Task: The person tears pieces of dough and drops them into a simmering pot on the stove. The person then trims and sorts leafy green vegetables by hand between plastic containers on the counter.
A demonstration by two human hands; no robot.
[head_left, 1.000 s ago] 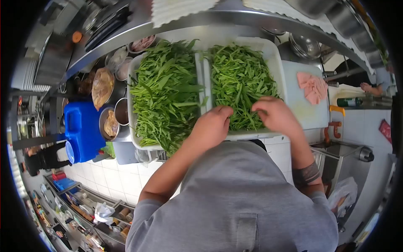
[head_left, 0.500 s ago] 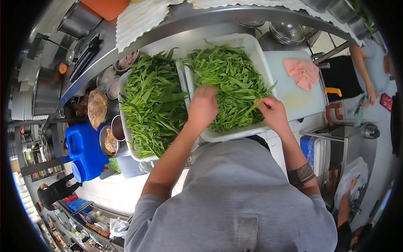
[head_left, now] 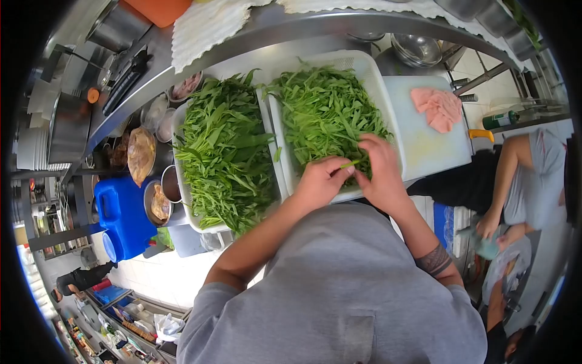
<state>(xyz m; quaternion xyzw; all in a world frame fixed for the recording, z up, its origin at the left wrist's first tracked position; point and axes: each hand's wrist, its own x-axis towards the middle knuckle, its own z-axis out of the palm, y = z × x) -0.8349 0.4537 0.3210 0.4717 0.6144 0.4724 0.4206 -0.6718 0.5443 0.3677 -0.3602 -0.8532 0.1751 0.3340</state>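
Two white baskets stand side by side, the left one (head_left: 178,124) and the right one (head_left: 383,100), both heaped with leafy greens (head_left: 227,145). Over the near edge of the right basket, my left hand (head_left: 321,181) pinches a short green stem (head_left: 350,164) between thumb and fingers. My right hand (head_left: 382,168) is close beside it at the stem's other end, fingers curled over the greens; whether its fingertips grip the stem is hard to see. One loose leaf lies on the rim between the baskets.
A cutting board (head_left: 424,148) with a pink cloth (head_left: 436,109) adjoins the right basket. At left are a blue jug (head_left: 124,212), bowls and a pot. A metal shelf edge (head_left: 273,27) crosses the far side. A co-worker (head_left: 533,176) stands at right, holding a greenish cloth.
My hands have come together at the right basket's near edge, the left moving right and toward my body. The co-worker at right has moved nearer.
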